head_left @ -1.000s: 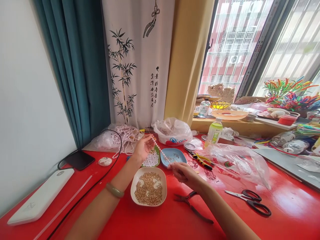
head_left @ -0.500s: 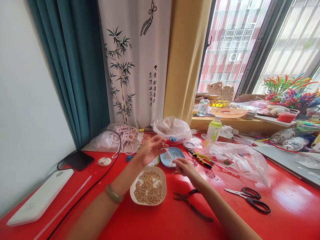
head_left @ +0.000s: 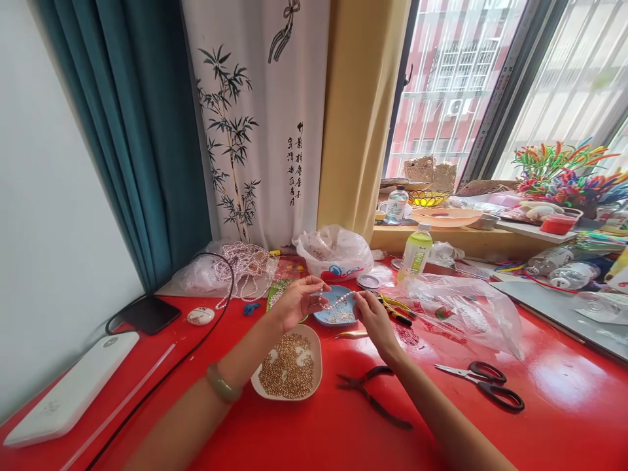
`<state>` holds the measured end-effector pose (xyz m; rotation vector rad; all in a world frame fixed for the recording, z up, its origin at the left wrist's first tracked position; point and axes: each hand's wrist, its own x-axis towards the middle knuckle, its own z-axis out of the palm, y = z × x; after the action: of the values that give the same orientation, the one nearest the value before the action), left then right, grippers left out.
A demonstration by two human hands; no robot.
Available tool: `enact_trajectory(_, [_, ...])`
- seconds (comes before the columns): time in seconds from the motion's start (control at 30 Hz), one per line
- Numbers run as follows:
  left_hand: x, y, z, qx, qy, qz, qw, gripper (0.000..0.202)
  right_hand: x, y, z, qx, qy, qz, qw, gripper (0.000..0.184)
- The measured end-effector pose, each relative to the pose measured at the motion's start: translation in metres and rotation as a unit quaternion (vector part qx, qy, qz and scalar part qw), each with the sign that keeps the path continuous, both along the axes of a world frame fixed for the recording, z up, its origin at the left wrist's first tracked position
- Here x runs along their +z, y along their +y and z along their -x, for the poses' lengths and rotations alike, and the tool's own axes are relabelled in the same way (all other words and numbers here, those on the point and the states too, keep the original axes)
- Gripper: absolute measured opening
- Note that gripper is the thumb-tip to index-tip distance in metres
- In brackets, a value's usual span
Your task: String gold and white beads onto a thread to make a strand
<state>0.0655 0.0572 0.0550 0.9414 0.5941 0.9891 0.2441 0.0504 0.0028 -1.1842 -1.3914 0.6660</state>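
Note:
Between my two hands runs a short string of pale beads (head_left: 339,302), sagging a little over the blue dish. My left hand (head_left: 299,302), a green bangle on its wrist, pinches the string's left end. The other end is pinched in the fingers of my right hand (head_left: 371,317). Just beneath the string sits the blue dish (head_left: 321,319) with small loose beads in it. A white bowl (head_left: 256,387) of gold beads (head_left: 289,373) stands nearer, below my left hand. Partly hidden behind that hand is a green dish (head_left: 271,301) of pale beads.
Black-handled pliers (head_left: 375,399) and scissors (head_left: 483,383) lie at the right on the red table. Yellow-black pliers (head_left: 395,311) and a clear plastic bag (head_left: 471,320) are beyond my right hand. A bottle (head_left: 416,252) stands behind. A black cable (head_left: 196,343) crosses the left side.
My right hand has risen slightly and the bead string now lies nearer level, where before it slanted down to the right. My left hand has lowered a little.

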Motion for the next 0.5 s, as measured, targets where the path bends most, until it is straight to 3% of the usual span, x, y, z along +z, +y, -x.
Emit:
enact_trajectory(0.13, [-0.005, 0.002, -0.002, 0.012, 0.045, 0.005, 0.999, 0.012, 0.005, -0.006, 0.004, 0.049, 0.030, -0.005, 0.998, 0.029])
enact_trajectory(0.27, [-0.007, 0.000, -0.004, -0.024, 0.062, -0.009, 0.998, 0.014, 0.015, -0.017, 0.011, 0.093, 0.013, -0.018, 0.995, 0.024])
enact_trajectory(0.5, [-0.009, -0.002, -0.006, -0.075, 0.086, -0.030, 0.993, 0.018, 0.024, -0.027, 0.018, 0.104, -0.002, -0.028, 0.994, 0.021])
